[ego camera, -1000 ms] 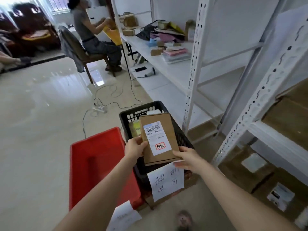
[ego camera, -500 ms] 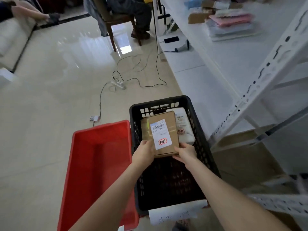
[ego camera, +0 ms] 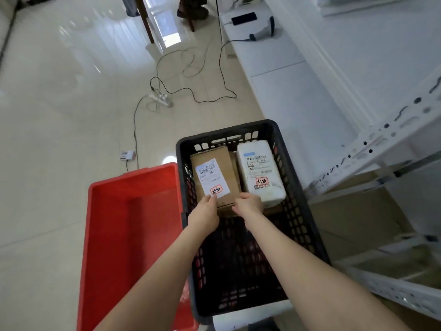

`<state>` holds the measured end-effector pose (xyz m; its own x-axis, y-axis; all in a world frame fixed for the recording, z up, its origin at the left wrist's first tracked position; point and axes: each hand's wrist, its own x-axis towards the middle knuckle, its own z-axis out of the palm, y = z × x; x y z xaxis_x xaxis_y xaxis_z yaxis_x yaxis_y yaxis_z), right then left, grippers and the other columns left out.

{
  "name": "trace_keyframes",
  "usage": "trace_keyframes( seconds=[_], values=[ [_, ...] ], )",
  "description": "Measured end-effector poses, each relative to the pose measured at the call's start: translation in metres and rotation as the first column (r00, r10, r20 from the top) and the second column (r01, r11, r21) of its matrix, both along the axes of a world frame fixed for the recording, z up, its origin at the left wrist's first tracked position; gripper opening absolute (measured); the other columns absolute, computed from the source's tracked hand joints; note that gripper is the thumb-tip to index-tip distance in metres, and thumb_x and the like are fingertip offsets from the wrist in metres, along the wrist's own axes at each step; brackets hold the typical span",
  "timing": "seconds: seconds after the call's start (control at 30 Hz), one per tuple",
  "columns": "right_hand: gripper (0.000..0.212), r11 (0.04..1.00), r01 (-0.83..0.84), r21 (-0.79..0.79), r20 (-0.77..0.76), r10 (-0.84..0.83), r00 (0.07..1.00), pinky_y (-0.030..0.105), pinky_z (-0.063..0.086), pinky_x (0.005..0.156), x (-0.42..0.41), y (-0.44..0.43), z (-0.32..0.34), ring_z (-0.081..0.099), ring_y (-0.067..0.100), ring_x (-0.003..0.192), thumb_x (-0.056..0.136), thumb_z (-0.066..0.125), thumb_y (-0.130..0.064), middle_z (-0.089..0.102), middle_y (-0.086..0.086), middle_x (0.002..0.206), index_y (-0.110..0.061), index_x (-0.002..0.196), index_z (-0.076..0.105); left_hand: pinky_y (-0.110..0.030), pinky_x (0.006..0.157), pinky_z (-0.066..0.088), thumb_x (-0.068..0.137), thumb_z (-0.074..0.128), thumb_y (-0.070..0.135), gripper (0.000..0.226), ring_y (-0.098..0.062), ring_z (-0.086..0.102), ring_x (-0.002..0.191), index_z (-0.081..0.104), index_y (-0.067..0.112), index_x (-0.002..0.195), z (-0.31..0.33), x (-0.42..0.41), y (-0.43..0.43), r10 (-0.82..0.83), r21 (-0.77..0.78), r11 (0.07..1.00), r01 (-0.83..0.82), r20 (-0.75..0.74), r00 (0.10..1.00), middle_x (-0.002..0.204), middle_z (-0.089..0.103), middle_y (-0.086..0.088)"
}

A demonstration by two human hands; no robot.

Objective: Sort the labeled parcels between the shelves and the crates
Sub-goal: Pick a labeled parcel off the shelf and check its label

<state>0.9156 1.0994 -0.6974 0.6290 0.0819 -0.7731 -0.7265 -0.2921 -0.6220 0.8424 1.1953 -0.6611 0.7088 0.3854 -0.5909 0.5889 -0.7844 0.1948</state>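
Observation:
A brown cardboard parcel (ego camera: 223,173) with a white label and a red stamp lies low inside the black lattice crate (ego camera: 300,211), at its far end. My left hand (ego camera: 205,215) grips its near left corner and my right hand (ego camera: 248,205) grips its near right edge. Beside it on the right lies a white parcel (ego camera: 260,173) with the same red stamp. Another brown parcel shows partly under the two. The red crate (ego camera: 133,235) stands touching the black crate's left side, nothing visible in it.
A white metal shelf rack (ego camera: 372,142) runs along the right, with cardboard boxes (ego camera: 353,211) below it. Black cables and a power strip (ego camera: 161,97) lie on the tiled floor ahead. A barcode scanner (ego camera: 262,29) rests on the low white shelf; chair legs stand farther back.
My view has tilted down to the crates. Both hands have lowered the brown parcel from above the black crate down into its far end, next to the white parcel.

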Motion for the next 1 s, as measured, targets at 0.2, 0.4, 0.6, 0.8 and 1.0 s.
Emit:
trace_keyframes(
  seconds=[0.2, 0.4, 0.6, 0.8, 1.0],
  values=[
    [0.044, 0.972, -0.202, -0.117, 0.097, 0.213, 0.972, 0.036, 0.051, 0.092, -0.001, -0.001, 0.024, 0.057, 0.026, 0.112, 0.089, 0.056, -0.008, 0.057, 0.007, 0.128, -0.009, 0.133, 0.053, -0.043, 0.097, 0.044, 0.090, 0.048, 0.007, 0.064, -0.026, 0.032, 0.137, 0.023, 0.016, 0.148, 0.016, 0.001, 0.000, -0.095, 0.018, 0.995, 0.095, -0.009, 0.995, 0.155, 0.021, -0.005],
    [0.044, 0.854, -0.273, -0.442, 0.310, 0.431, 0.847, 0.033, 0.051, 0.078, -0.012, -0.033, 0.073, 0.055, 0.024, 0.108, 0.090, 0.056, -0.023, 0.046, 0.005, 0.132, -0.022, 0.134, 0.050, -0.043, 0.094, 0.047, 0.089, 0.049, 0.005, 0.062, -0.027, 0.035, 0.135, 0.026, 0.015, 0.146, 0.058, 0.011, -0.002, -0.235, 0.094, 0.968, 0.231, 0.026, 0.972, 0.154, 0.021, -0.007],
    [0.049, 0.711, -0.136, -0.690, 0.409, 0.538, 0.737, 0.037, 0.042, 0.100, -0.039, -0.087, 0.146, 0.040, 0.022, 0.125, 0.091, 0.055, -0.029, 0.039, 0.000, 0.139, -0.025, 0.139, 0.044, -0.043, 0.098, 0.047, 0.085, 0.057, 0.007, 0.065, -0.028, 0.038, 0.132, 0.031, 0.015, 0.144, 0.114, 0.024, -0.041, -0.485, 0.156, 0.872, 0.464, 0.148, 0.862, 0.151, 0.027, -0.010],
    [0.041, 0.663, 0.088, -0.743, 0.481, 0.438, 0.760, 0.034, 0.040, 0.099, -0.092, -0.158, 0.213, 0.033, 0.023, 0.129, 0.093, 0.053, -0.029, 0.037, 0.001, 0.141, -0.025, 0.134, 0.047, -0.044, 0.100, 0.043, 0.087, 0.054, 0.008, 0.062, -0.030, 0.034, 0.133, 0.030, 0.014, 0.144, 0.170, 0.013, -0.110, -0.741, 0.275, 0.672, 0.688, 0.235, 0.629, 0.148, 0.029, -0.010],
    [0.045, 0.533, 0.286, -0.796, 0.520, 0.362, 0.774, 0.038, 0.039, 0.102, -0.160, -0.246, 0.275, 0.034, 0.026, 0.129, 0.093, 0.052, -0.028, 0.035, 0.004, 0.143, -0.022, 0.137, 0.044, -0.041, 0.100, 0.042, 0.090, 0.052, 0.010, 0.057, -0.028, 0.038, 0.131, 0.031, 0.013, 0.143, 0.215, -0.024, -0.209, -0.885, 0.392, 0.455, 0.800, 0.297, 0.358, 0.146, 0.030, -0.009]
  ],
)
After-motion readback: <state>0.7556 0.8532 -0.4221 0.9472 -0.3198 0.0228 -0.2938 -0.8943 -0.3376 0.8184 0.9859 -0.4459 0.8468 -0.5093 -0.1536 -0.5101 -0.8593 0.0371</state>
